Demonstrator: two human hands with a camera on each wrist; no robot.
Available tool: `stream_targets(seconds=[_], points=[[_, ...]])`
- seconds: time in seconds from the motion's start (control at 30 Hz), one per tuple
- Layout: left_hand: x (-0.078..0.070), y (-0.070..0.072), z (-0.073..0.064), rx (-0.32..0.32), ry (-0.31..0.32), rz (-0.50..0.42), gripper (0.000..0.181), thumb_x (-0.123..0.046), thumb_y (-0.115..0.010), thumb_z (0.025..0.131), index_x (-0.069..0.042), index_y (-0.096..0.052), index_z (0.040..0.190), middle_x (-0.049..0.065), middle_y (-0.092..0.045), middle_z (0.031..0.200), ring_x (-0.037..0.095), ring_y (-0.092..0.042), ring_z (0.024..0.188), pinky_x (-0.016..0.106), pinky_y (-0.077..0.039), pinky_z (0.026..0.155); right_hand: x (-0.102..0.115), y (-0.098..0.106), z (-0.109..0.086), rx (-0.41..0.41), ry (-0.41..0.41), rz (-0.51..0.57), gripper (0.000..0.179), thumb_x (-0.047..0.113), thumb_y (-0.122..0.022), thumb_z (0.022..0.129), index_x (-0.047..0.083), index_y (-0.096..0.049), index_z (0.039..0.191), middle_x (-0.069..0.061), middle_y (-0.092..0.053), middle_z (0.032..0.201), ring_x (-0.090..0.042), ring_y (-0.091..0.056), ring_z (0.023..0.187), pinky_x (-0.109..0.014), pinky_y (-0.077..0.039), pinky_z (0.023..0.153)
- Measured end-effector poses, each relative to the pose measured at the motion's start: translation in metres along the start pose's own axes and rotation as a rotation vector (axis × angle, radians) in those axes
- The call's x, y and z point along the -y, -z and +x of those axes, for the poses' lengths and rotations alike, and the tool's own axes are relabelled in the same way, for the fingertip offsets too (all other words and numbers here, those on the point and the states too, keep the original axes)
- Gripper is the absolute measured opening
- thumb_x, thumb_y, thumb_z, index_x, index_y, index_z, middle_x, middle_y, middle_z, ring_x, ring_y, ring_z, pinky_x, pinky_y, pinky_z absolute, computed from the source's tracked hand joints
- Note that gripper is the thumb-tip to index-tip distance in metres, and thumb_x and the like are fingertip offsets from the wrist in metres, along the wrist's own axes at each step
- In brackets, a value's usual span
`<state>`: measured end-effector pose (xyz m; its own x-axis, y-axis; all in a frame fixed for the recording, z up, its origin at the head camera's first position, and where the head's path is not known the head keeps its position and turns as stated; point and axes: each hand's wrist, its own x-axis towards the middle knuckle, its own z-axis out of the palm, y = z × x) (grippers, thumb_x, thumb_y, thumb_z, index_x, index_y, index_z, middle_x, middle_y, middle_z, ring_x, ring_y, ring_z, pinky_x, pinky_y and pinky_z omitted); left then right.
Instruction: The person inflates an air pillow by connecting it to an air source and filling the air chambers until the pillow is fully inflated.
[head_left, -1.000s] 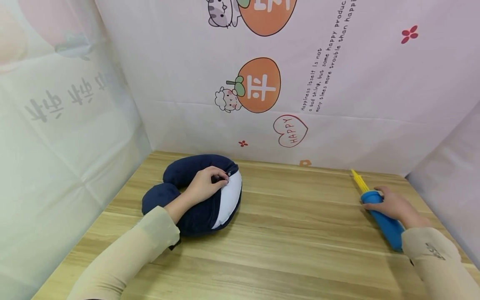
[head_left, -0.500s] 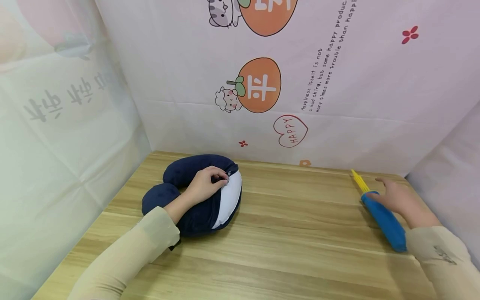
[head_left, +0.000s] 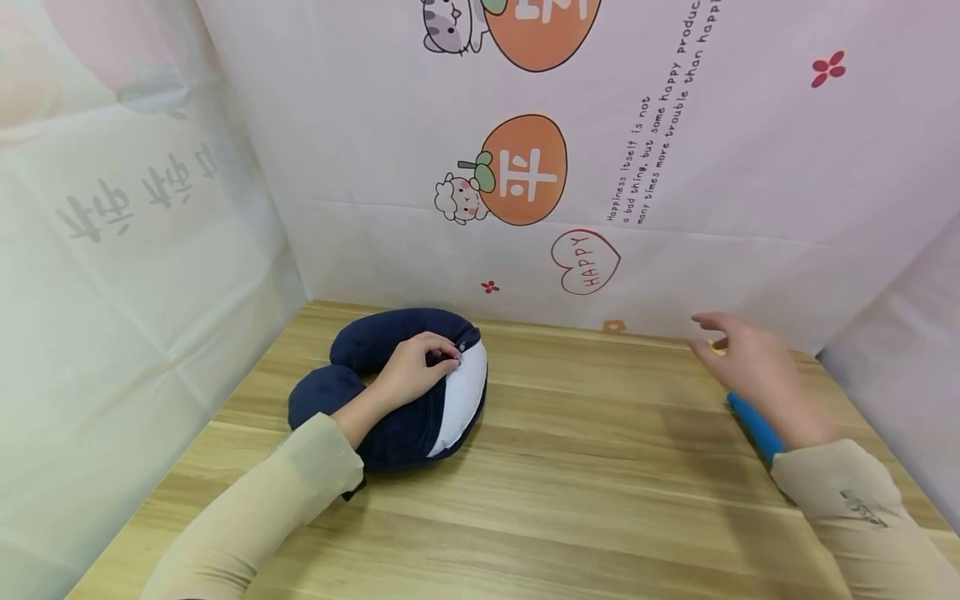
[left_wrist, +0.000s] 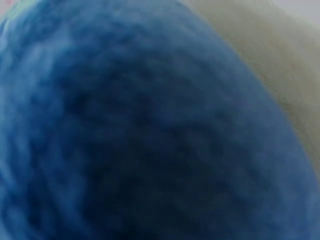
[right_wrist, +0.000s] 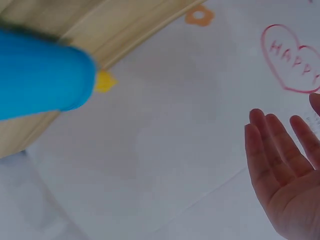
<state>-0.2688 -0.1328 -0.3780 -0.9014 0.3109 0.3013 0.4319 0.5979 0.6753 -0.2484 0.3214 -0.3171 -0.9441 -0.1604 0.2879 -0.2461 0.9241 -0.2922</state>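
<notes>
A navy U-shaped neck pillow (head_left: 401,321) lies at the left of the table, its cover parted along the right side so that a white inner cushion (head_left: 467,396) shows. My left hand (head_left: 412,368) rests over it, thumb and fingertips pinching the zipper pull at the upper end of that opening. Blurred blue plush (left_wrist: 150,100) fills the left wrist view. At the right, my right hand (head_left: 753,367) hovers with fingers spread and holds nothing. Below it lies a blue hand pump (head_left: 756,427) with a yellow nozzle (right_wrist: 105,81), partly hidden by the hand and sleeve.
The wooden table (head_left: 585,450) stretches between the pillow and the pump. A printed white cloth (head_left: 360,167) rises along its back edge, with more cloth (head_left: 150,275) at the left side and at the right. A small black strap end (head_left: 352,487) pokes out under the left cuff.
My right hand has let go of the blue hand pump, lifted off it and moved slightly left and away from me. The pump stays on the table. My left hand keeps its place on the pillow.
</notes>
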Motion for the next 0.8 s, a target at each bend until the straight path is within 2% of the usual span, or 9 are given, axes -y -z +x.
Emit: stream_targets(seconds=[0.1,0.2,0.4,0.57,0.8], points=[[0.0,-0.001,0.0,-0.002,0.002,0.002,0.011,-0.007,-0.073,0.095,-0.006,-0.077,0.105,0.011,-0.068,0.12,0.026,-0.062,0.102,0.043,-0.05,0.092,0.022,-0.007,0.003,-0.092,0.06,0.037,0.043,0.026,-0.059,0.104,0.0,-0.059,0.139,-0.027,-0.064,0.13,-0.045,-0.069,0.097,-0.061,-0.053,0.074],[-0.001,-0.002,0.0,-0.004,0.006,0.0,0.01,-0.007,-0.073,0.095,-0.006,-0.077,0.104,0.011,-0.068,0.12,0.026,-0.061,0.102,0.043,-0.05,0.093,0.043,-0.014,0.007,-0.154,0.092,0.117,0.038,0.022,-0.061,0.103,0.002,-0.063,0.135,-0.023,-0.067,0.127,-0.043,-0.071,0.094,-0.059,-0.055,0.076],[-0.003,-0.004,-0.001,-0.001,-0.002,-0.003,0.009,-0.007,-0.073,0.095,-0.006,-0.077,0.103,0.011,-0.067,0.12,0.027,-0.061,0.101,0.043,-0.051,0.092,0.081,-0.034,0.02,-0.187,0.144,0.338,0.03,0.014,-0.065,0.102,-0.001,-0.067,0.128,-0.022,-0.071,0.119,-0.038,-0.071,0.094,-0.052,-0.057,0.08],[-0.002,-0.005,-0.001,0.001,0.009,-0.009,0.009,-0.007,-0.073,0.096,-0.006,-0.077,0.104,0.011,-0.067,0.121,0.026,-0.061,0.102,0.043,-0.05,0.093,0.103,-0.06,0.033,-0.134,0.166,0.457,0.026,0.012,-0.065,0.101,-0.001,-0.069,0.124,-0.02,-0.073,0.114,-0.035,-0.072,0.094,-0.05,-0.058,0.082],[-0.004,-0.008,0.0,0.006,0.008,-0.015,0.008,-0.008,-0.073,0.095,-0.007,-0.077,0.102,0.01,-0.067,0.12,0.026,-0.061,0.103,0.042,-0.05,0.093,0.137,-0.094,0.047,-0.006,0.138,0.611,0.028,0.016,-0.067,0.101,0.001,-0.071,0.124,-0.015,-0.074,0.115,-0.031,-0.07,0.098,-0.047,-0.056,0.084]])
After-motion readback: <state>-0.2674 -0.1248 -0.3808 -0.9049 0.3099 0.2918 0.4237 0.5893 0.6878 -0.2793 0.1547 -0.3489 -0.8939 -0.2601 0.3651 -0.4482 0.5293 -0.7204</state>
